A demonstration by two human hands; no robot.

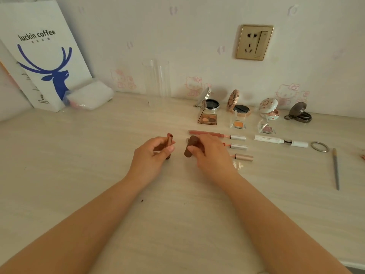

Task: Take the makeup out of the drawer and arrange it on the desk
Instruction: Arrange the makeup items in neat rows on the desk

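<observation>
From above the desk (79,175), the left hand (152,155) curls its fingers round a rose-gold lipstick tube (169,139), held upright just off the surface, while the right hand (209,153) pinches a brown lipstick cap (190,145) close beside it, the two pieces apart. To the right lie three opened lip glosses (217,135) in a row, a white mascara (280,141) further right, and behind them open compacts (209,104) and small eyeshadow pans (238,124) near the wall. A coffee bag (43,56) leans far left.
</observation>
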